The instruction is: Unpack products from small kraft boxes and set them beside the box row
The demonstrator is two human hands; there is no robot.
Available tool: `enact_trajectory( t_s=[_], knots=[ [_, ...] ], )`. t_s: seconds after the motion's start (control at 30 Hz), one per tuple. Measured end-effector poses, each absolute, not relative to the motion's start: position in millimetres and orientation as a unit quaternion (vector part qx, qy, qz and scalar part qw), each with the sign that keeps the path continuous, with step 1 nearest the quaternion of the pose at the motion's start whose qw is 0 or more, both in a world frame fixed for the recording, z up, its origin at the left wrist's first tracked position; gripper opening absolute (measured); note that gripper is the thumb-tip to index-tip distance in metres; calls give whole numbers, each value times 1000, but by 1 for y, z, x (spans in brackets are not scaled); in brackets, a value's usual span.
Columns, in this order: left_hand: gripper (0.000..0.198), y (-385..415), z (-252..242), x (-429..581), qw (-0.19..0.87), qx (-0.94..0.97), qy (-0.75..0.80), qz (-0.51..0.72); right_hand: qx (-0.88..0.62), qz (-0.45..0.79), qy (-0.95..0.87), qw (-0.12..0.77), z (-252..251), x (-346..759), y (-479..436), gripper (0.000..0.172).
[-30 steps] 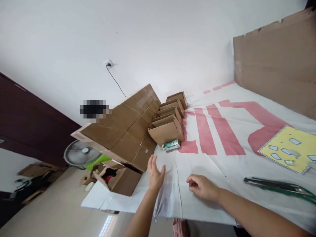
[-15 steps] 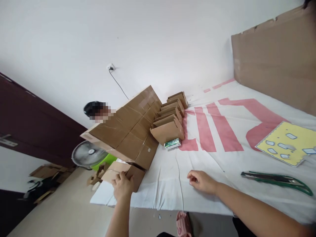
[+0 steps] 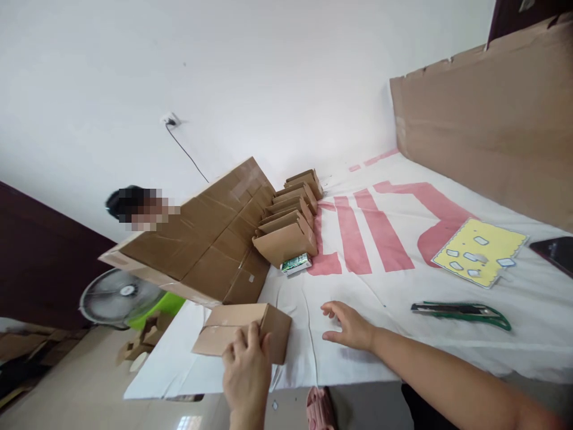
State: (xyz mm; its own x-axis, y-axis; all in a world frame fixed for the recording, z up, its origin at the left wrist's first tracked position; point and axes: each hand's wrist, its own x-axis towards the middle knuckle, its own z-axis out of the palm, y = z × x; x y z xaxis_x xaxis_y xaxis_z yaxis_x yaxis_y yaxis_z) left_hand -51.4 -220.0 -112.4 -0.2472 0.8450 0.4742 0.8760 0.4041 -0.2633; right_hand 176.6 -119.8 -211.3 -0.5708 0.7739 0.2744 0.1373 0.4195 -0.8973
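My left hand point(image 3: 245, 369) grips a small brown cardboard box point(image 3: 244, 330) at its near side, at the table's left front corner. My right hand point(image 3: 347, 322) rests on the white cloth point(image 3: 403, 286) to the right of the box, its fingers loosely spread and nothing in them. Behind the box stands a row of small folded cardboard boxes point(image 3: 289, 218), with a little green-and-white carton point(image 3: 295, 263) lying at its front.
A large cardboard carton point(image 3: 197, 239) lies tilted along the table's left side, with a person behind it. Green-handled cutter point(image 3: 461, 310), yellow sticker sheet point(image 3: 478, 252) and a dark phone point(image 3: 557, 252) lie to the right. Cardboard sheet point(image 3: 487, 113) leans at the back right. A fan point(image 3: 119, 297) stands on the floor.
My left hand went down to the left, took hold of the small box and brought it up onto the table corner. My right hand opened its fingers slightly.
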Motion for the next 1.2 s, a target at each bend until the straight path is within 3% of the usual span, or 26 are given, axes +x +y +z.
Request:
enact_trajectory(
  t_s=[0.13,0.3,0.43,0.53,0.7,0.93,1.1,1.2],
  knots=[
    [49,-218,-116,-6,250,-603,-751,-98,-256,359,-779,446,-213,179,-118,96],
    [50,-206,-110,9,179,-655,-714,-172,-235,310,-812,435,-218,179,-115,114],
    [41,-189,-98,-27,120,-657,-705,-239,-232,338,-814,412,-219,180,-115,113],
    [37,-174,-98,-60,139,-579,-752,-282,-232,354,-812,402,-219,181,-114,110],
    [48,-164,-105,-86,97,-544,-801,-231,-236,352,-811,403,-220,180,-113,105],
    [50,-183,-98,-42,79,-584,-789,-171,-261,338,-729,534,-202,186,-121,83],
    [39,-191,-113,-26,96,-659,-683,-299,-330,497,-517,613,-199,199,-101,77],
    [37,-188,-127,-31,32,-627,-652,-424,-377,560,-419,607,-204,201,-82,77]
  ],
)
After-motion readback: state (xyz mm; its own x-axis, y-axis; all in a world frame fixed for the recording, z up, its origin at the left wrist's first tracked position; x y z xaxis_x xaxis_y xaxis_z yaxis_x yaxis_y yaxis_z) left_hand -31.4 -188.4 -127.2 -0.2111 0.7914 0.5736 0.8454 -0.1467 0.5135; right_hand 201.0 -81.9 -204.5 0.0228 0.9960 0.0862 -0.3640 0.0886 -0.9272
